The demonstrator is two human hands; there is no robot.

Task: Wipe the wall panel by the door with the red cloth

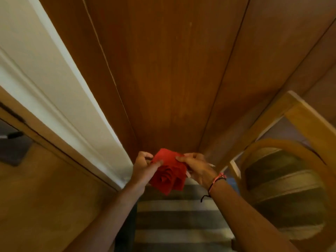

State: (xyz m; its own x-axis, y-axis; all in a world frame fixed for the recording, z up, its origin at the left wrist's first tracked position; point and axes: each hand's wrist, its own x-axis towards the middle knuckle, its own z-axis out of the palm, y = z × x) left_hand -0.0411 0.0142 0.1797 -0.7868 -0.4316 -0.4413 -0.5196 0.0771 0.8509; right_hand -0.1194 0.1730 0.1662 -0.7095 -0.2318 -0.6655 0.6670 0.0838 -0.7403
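Striped floor covering: a grey-and-pale banded rug (pixel 181 222) runs between the forearms at the bottom edge.
Left hand: the left hand (pixel 143 168) pinches the cloth's left edge, thumb on top.
Right hand: the right hand (pixel 196 166) grips the cloth's right edge; thin pink and black string bracelets (pixel 216 180) circle the wrist.
Cloth: the crumpled red fabric cloth (pixel 168 172) hangs between both hands, bunched into rose-like folds below, flatter on top, held in the air in front of the panel's lower end; whether it touches the panel cannot be told.
Chair: a light wooden chair with a woven seat (pixel 283 177) stands at the right, cut off by the picture's edge.
Panel: the reddish-brown wooden wall panel (pixel 172 70) rises ahead, bare and open above the hands, with narrow vertical seams.
Door frame: a white moulded door frame (pixel 60 91) borders the panel's left edge.
Door: a tan wooden door (pixel 45 188) fills the lower left; a dark blurred shape at its left edge is hard to make out.
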